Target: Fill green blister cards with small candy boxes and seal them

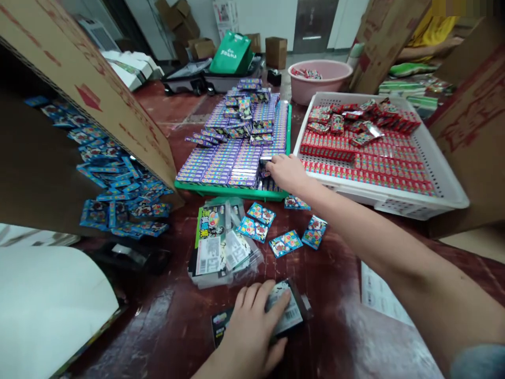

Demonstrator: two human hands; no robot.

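My left hand [252, 321] lies with its fingers stretched over a black packet [221, 320] with a white barcode label, pressed flat on the dark red table. My right hand [287, 171] reaches to the front right of a green tray [232, 190] packed with small purple boxes [221, 163]. Its fingers are curled closed at a purple box [266, 158], which they mostly hide. Between the hands lie several small blue packets [286, 243]. Beside them is a pile of clear bags with printed cards [213, 247].
At right stands a white basket [450, 184] of small red boxes [379, 168], with a pink tub [319, 87] behind. Blue packets [118, 184] spill from a cardboard box [130, 105] at left. A green bag [232, 55] stands behind; a person in yellow [434, 31] sits far right.
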